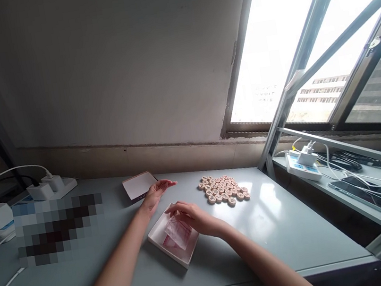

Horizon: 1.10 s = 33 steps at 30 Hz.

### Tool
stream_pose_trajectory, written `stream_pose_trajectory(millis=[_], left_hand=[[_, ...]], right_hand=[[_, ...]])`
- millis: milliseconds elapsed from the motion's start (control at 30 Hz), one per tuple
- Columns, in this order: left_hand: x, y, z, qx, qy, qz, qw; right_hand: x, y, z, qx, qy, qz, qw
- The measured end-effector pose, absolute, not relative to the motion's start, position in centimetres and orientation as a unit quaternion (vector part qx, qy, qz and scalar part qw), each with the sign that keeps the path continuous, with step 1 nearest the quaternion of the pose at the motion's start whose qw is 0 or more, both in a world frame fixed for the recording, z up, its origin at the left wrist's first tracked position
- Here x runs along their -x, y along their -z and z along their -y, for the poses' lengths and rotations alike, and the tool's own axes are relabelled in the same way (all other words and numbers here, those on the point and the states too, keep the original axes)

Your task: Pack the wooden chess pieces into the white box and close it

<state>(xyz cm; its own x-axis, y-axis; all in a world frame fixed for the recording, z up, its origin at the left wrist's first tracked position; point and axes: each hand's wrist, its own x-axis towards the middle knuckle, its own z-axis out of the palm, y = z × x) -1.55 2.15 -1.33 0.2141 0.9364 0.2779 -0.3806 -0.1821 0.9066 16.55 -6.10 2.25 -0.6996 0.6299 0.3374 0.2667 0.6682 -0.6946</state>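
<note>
My right hand [196,217] reaches over an open white box tray [169,250]. Its fingers are closed at the upper edge of a thin, folded whitish sheet with pink-red lines [180,234], which lies tilted within the tray. The fingertips partly cover the sheet. My left hand [156,195] is held above the table with its fingers stretched out and nothing in them, close to a box lid [138,185] whose pale inside faces up. To the right of both hands, round wooden Chinese chess pieces [221,189] lie in a loose cluster.
The grey table [264,256] ends at a wall behind. Power strips with chargers and cables [53,183] stand at the left, beside a blurred-out patch. On the right, past a metal post, a lower shelf holds another power strip [303,164], cables and a dark flat device [357,189].
</note>
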Motion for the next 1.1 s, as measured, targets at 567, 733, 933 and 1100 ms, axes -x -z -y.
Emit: stream_pose_trajectory(millis=[567, 733, 933, 1100], left_hand=[[1.4, 0.9, -1.6, -0.515, -0.560, -0.282, 0.585], [1.4, 0.6, -1.3, -0.517, -0.563, -0.269, 0.586], [1.4, 0.9, -1.7, -0.525, -0.556, -0.276, 0.582], [1.4, 1.0, -1.9, -0.522, -0.553, -0.285, 0.584]], right_hand=[[-16.8, -2.0, 6.0, 0.269, -0.326, 0.870, 0.252], [-17.0, -2.6, 6.3, 0.298, -0.377, 0.822, 0.307], [-18.4, -1.7, 3.7, 0.382, -0.241, 0.798, 0.399], [-19.8, -0.5, 1.8, 0.441, -0.151, 0.806, 0.364]])
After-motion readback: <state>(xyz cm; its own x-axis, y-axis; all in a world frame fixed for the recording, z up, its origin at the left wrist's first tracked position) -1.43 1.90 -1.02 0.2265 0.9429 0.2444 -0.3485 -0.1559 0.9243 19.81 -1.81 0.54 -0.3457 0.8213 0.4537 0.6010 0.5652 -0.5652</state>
